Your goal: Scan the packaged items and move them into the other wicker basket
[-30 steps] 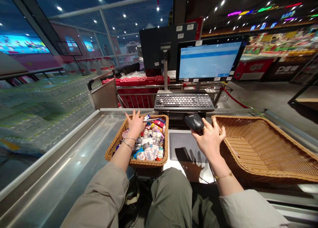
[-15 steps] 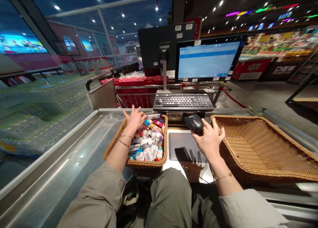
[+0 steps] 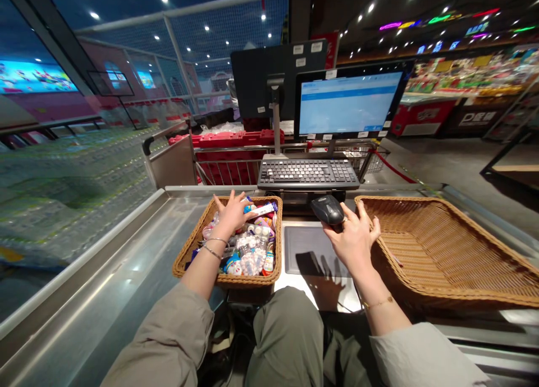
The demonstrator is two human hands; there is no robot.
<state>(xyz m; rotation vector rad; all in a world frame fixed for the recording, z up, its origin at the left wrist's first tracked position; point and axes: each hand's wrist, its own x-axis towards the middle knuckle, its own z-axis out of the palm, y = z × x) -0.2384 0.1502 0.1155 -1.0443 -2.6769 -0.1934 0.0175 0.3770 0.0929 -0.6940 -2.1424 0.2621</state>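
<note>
Wicker makes up both of the two baskets in front of me: the left basket [image 3: 184,262] is heaped with small wrapped goods, too many and too jumbled to count, and the right basket [image 3: 442,246] sits on the other side of my lap on the steel bench [image 3: 126,274]. My left hand [image 3: 233,214] reaches into the far end of the left basket, and its thumb and fingers [image 3: 246,214] are closed on one end of a slim white pack [image 3: 264,209], which sticks out to the right above the heap, near the far rim. Two thin bangles ring that wrist. My right hand [image 3: 354,242] rests between the baskets, against the near end of the one black scanner [image 3: 327,209]. The scanner's head pokes out beyond my fingertips, toward the keyboard; my fingers are loosely spread over it, and I cannot tell whether they grip it. One fine chain circles that wrist. Just below the scanner one dark flat pad [image 3: 305,246] is set in the bench, with my hand's shadow on it. Beyond it stand one keyboard [image 3: 309,173] and two screens: a lit screen [image 3: 347,103] facing me and a dark screen [image 3: 261,67] seen from its back.
</note>
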